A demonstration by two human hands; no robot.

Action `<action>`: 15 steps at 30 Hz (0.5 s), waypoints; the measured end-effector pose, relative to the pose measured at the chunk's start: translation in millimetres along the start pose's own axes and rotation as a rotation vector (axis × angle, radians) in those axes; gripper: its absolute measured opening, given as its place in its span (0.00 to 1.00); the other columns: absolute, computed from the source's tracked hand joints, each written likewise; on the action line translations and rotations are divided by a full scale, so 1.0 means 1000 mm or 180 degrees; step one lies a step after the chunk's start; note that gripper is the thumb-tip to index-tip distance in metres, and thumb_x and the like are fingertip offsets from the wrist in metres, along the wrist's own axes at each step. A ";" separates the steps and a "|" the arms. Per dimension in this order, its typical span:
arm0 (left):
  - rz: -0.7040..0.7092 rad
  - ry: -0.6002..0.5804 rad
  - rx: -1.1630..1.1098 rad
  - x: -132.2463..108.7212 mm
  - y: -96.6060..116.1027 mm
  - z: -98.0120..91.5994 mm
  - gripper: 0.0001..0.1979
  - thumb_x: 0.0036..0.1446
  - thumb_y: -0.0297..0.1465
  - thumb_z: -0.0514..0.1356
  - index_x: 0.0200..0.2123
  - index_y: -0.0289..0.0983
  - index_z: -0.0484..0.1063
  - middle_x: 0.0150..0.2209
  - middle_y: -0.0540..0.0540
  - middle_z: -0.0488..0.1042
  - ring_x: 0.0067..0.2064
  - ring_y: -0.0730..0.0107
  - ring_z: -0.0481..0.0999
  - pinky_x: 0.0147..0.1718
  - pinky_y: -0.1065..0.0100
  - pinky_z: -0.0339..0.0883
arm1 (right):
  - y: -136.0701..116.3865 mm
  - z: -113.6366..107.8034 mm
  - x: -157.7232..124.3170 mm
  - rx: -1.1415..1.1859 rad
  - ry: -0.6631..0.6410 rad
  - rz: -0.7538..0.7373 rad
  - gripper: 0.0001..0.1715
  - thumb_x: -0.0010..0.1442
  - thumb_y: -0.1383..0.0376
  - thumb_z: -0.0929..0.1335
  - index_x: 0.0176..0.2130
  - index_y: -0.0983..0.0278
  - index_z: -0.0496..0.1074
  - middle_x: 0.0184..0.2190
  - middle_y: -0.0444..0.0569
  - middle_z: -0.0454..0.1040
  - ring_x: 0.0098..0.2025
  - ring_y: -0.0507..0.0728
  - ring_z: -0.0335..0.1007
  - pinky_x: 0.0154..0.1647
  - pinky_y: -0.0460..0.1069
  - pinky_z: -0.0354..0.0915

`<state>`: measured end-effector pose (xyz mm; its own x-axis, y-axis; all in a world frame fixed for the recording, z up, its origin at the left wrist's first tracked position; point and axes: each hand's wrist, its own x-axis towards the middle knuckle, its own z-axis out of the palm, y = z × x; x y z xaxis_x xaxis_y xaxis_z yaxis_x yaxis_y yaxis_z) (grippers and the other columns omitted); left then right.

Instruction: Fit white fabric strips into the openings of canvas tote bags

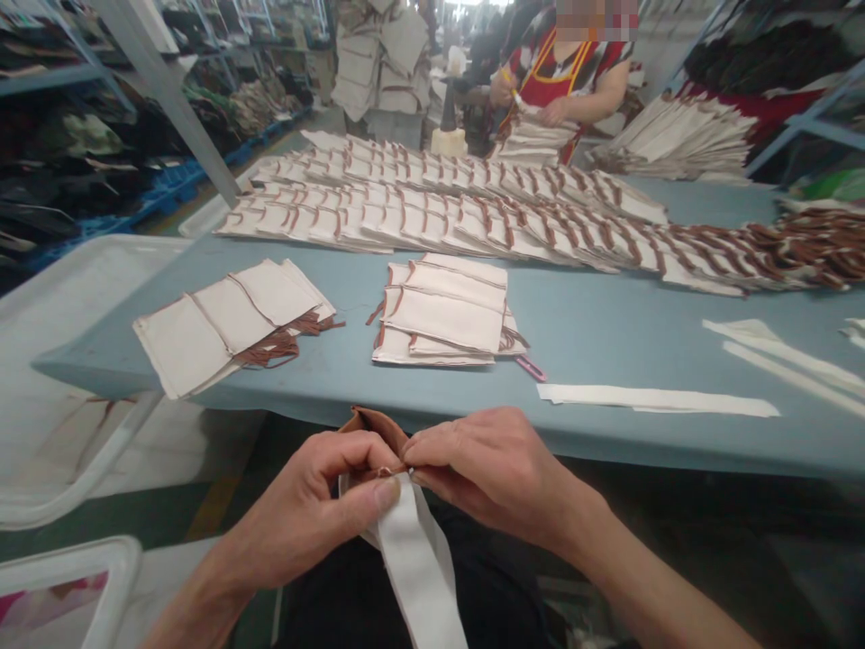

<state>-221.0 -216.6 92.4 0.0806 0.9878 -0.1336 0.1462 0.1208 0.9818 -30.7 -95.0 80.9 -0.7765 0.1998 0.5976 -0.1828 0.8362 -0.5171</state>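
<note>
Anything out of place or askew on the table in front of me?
Nothing looks damaged or spilled. The nearest pouch stack is skewed, its layers lying at different angles, and a pink-handled item pokes out from under its right corner. The left hand and right hand pinch the white strip.

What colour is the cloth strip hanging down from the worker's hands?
Cream white: the cloth strip is plain, seen clearly in the head view.

No writing can be read anywhere — no label, brand, number or sign.
</note>
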 end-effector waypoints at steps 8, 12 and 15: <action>0.0004 0.0051 0.0193 0.001 0.001 0.002 0.15 0.62 0.32 0.59 0.23 0.37 0.63 0.25 0.55 0.59 0.28 0.76 0.57 0.26 0.74 0.53 | -0.005 -0.005 0.009 -0.0726 -0.0318 -0.0166 0.13 0.70 0.72 0.65 0.33 0.65 0.73 0.24 0.44 0.79 0.23 0.51 0.73 0.25 0.49 0.59; -0.0172 0.0018 -0.0139 0.002 -0.005 0.003 0.16 0.62 0.37 0.61 0.24 0.37 0.64 0.25 0.55 0.58 0.27 0.76 0.54 0.24 0.74 0.51 | -0.001 0.003 0.010 -0.0870 -0.0092 -0.0277 0.11 0.67 0.73 0.65 0.33 0.65 0.72 0.24 0.44 0.78 0.24 0.52 0.72 0.26 0.48 0.59; -0.0205 -0.0026 -0.0461 0.004 -0.012 0.003 0.18 0.61 0.40 0.62 0.25 0.36 0.64 0.25 0.55 0.58 0.26 0.77 0.53 0.23 0.74 0.49 | 0.004 0.008 0.007 -0.0618 -0.0020 -0.0122 0.09 0.64 0.74 0.64 0.34 0.65 0.72 0.24 0.44 0.77 0.23 0.51 0.71 0.25 0.47 0.58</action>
<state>-219.6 -214.4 79.9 0.0839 0.9767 -0.1974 0.0078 0.1975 0.9803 -41.7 -95.1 78.0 -0.7750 0.1633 0.6105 -0.0931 0.9260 -0.3658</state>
